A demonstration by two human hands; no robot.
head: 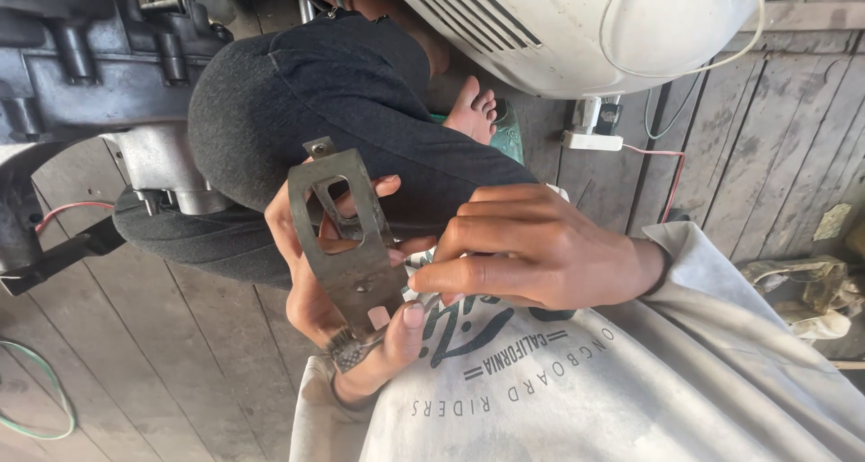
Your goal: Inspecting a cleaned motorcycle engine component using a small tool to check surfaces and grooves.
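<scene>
My left hand [311,295] grips a flat, dull grey metal plate [347,246] with a cut-out window and a small tab at its top. The fingers wrap behind it and the thumb presses on its lower end. A small cross-hatched piece [347,349] shows at the plate's bottom, by that thumb. My right hand [532,250] comes in from the right with curled fingers, its fingertips pinching the plate's right edge. Both hands are over my lap, above my dark trouser leg [297,92] and grey printed shirt [586,381].
A dark engine block [90,56] with a silver casing stands at the upper left. A white scooter body [586,20] is overhead. A white power strip [590,130] with a red wire, a green wire loop [36,399], a dirty rag [811,291] and my bare foot [473,110] rest on the plank floor.
</scene>
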